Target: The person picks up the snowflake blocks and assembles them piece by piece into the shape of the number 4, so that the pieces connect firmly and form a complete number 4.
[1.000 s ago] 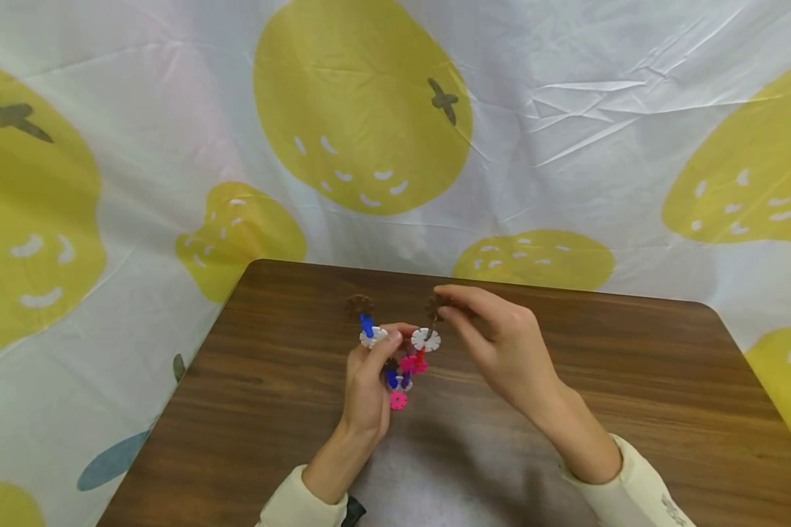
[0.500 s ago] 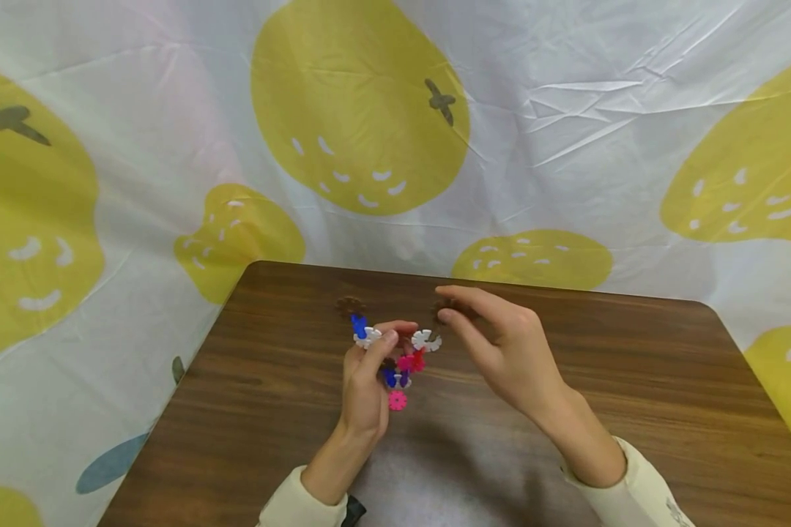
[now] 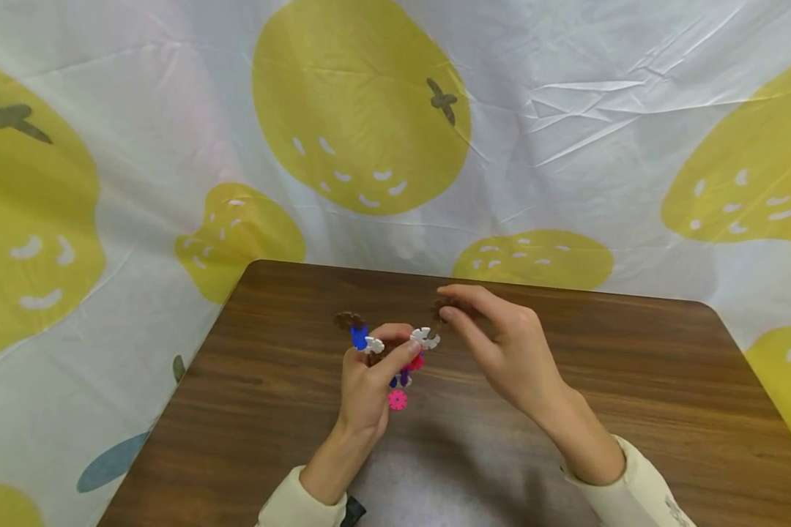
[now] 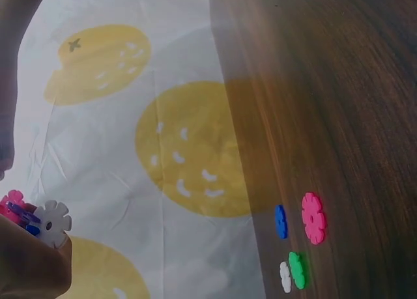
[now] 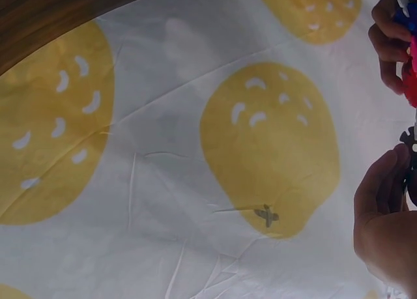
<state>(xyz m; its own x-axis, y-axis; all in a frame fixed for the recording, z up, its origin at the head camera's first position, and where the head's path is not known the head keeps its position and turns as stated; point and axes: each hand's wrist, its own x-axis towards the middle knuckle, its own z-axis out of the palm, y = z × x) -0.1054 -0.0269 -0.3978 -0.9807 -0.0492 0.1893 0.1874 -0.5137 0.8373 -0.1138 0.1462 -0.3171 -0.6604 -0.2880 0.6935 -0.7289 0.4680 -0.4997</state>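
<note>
Notched, flower-shaped plastic discs are joined into a chain above the table. My left hand (image 3: 369, 388) grips the chain, its thumb lying just below the right white disc (image 3: 425, 337). Out to the left of that hand stick a brown disc (image 3: 349, 320), a blue disc (image 3: 359, 337) and another white disc (image 3: 373, 345). A pink disc (image 3: 398, 400) hangs at the bottom; the fingers cover part of the middle. Between thumb and forefinger, my right hand (image 3: 514, 351) pinches a dark brown disc (image 5: 409, 137), right at the edge of the right white disc.
The left wrist view shows loose discs on the wooden table (image 4: 339, 103): pink (image 4: 314, 218), blue (image 4: 281, 221), green (image 4: 297, 270) and white (image 4: 285, 277). A white curtain (image 3: 567, 146) with yellow fruit prints hangs behind the table's far edge.
My left thumb has shifted right, toward the right white disc. The chain's left arm of brown, blue and white discs has turned and dipped. My right hand has barely moved.
</note>
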